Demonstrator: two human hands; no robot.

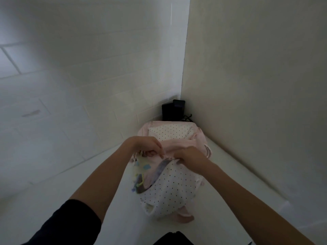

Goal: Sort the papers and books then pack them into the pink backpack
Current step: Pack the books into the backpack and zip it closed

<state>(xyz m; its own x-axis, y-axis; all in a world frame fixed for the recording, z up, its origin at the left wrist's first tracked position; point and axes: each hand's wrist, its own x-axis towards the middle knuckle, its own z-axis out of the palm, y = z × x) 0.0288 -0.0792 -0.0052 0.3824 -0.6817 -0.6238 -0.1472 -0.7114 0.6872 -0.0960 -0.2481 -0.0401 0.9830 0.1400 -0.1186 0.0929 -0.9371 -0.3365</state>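
The pink backpack [174, 188] with white polka-dot panels stands on a white surface in the corner of two walls. Its main opening gapes at the left, where colourful papers or book covers [141, 171] show inside. My left hand [146, 145] pinches the pink fabric at the bag's top edge, fingers curled. My right hand [190, 155] grips the top of the bag beside it, close to a small metal zipper pull [169, 158]. Both hands nearly touch each other.
A black box-like device [172, 110] with cables stands behind the backpack in the corner. The tiled wall [88, 85] rises on the left, a plain wall [256, 85] on the right. The white surface [88, 191] stretches to the left of the bag.
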